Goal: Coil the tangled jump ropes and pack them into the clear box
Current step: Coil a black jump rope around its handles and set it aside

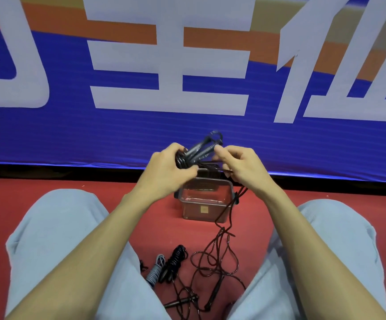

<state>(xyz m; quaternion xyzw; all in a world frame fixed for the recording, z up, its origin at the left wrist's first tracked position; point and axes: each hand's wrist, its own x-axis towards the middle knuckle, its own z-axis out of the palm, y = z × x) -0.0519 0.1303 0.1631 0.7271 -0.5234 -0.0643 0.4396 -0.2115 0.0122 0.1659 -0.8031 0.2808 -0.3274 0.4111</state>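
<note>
**One rope half-wound, nothing packed yet**

I read the left hand [166, 167] with its grip clenched round a black rope bundle [196, 151], just above the clear box [192, 211] on the floor [159, 215]. The right hand [242, 167] pinches the trailing cord [227, 218], which runs down to a loose tangle [212, 257]. A grey coil [156, 270] and a black coil [177, 255] wait unpacked. The banner [141, 135] shows 主. The box label is too small to read.

The red floor [159, 229] carries the clear box [194, 212]. Nearer lie a grey coil [156, 271], a black coil [177, 254] and loose dark rope [212, 257], seemingly tangled, with black handles [215, 294].
</note>
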